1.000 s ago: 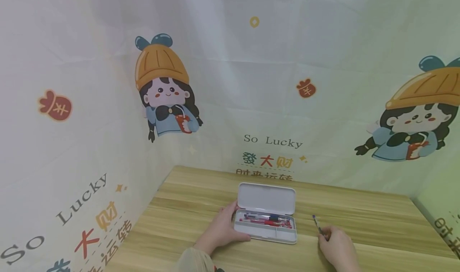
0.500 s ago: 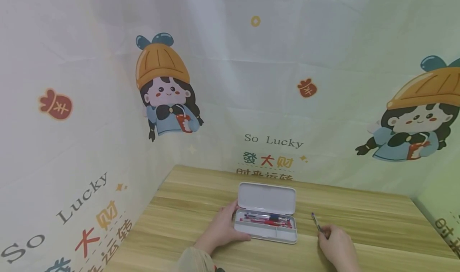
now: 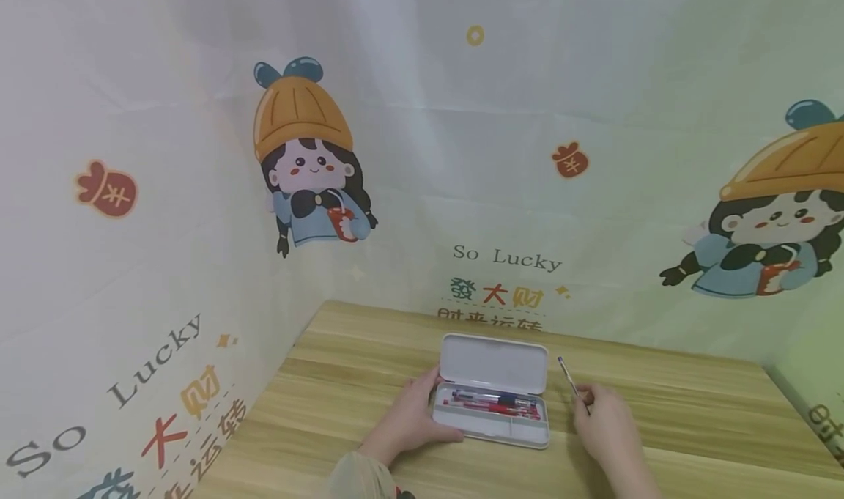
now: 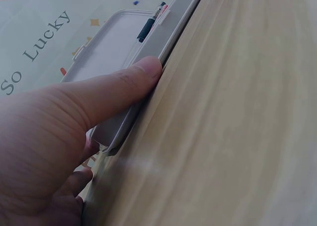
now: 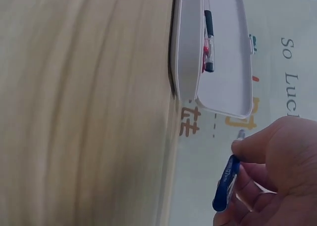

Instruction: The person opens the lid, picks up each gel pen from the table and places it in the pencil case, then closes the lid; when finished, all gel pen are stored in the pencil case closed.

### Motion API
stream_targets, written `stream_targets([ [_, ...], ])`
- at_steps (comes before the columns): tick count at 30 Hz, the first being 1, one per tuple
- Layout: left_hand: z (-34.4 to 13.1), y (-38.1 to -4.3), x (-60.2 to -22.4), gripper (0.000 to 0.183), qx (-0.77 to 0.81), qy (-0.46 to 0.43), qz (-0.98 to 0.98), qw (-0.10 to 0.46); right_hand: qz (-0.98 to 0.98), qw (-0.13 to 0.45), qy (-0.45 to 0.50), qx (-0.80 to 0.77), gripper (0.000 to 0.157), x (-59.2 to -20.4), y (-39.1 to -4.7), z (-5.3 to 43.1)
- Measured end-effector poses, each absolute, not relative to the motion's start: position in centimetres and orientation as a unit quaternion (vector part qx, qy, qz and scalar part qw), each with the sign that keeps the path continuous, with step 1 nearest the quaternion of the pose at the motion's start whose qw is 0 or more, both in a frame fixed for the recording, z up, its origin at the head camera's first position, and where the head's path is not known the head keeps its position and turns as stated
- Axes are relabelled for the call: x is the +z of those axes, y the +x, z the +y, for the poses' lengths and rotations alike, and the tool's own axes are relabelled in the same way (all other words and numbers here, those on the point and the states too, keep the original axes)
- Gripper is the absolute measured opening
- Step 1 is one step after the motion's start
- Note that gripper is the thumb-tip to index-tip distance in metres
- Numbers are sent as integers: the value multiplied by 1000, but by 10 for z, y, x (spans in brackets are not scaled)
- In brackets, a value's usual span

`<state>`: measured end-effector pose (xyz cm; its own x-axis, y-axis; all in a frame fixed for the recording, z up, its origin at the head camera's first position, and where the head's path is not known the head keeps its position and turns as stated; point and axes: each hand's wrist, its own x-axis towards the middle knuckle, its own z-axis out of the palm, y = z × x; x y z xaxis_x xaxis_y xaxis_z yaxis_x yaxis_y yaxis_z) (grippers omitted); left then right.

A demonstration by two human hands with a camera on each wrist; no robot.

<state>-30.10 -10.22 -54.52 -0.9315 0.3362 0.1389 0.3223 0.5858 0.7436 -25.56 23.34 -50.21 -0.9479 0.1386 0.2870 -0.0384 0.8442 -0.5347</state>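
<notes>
An open white pencil case [image 3: 461, 427] lies on the table with its lid [image 3: 494, 362] tipped back. Inside its rear compartment are pens with red grips and one with a dark blue grip [image 4: 145, 30]. My left hand [image 3: 410, 417] holds the left end of the case, thumb along the front wall and fingers behind. To the right of the case, my right hand [image 3: 603, 418] pinches a pen [image 3: 567, 374] between thumb and fingers. That pen points up and away, apart from the case; its blue end [image 5: 223, 191] shows in the right wrist view.
The wood-grain table [image 3: 316, 382] runs back to a printed cloth [image 3: 409, 191] that hangs behind it and along the left side. The front compartment [image 3: 488, 426] of the case has a small divider near its right end.
My right hand has moved forward and slightly left with the pen, closer to the lid. The left hand keeps its hold on the case. The head view has shifted a little.
</notes>
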Motion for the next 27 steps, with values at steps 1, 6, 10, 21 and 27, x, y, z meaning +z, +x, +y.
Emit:
stream_targets([
  [1, -102, -301, -545, 129, 416, 185, 890, 8, -946, 168, -22, 278, 32, -502, -256, 231],
  [6, -101, -301, -544, 129, 414, 181, 892, 11, -937, 203, 10, 283, 27, -502, -261, 219],
  [10, -101, -302, -544, 129, 415, 177, 892, 14, -933, 225, 39, 277, 24, -503, -264, 208],
  [21, -102, -303, -546, 130, 415, 172, 893, 18, -938, 244, 122, 214, 14, -503, -277, 176],
  [27, -103, -302, -545, 128, 418, 172, 892, 23, -937, 242, 153, 200, 12, -507, -283, 160],
])
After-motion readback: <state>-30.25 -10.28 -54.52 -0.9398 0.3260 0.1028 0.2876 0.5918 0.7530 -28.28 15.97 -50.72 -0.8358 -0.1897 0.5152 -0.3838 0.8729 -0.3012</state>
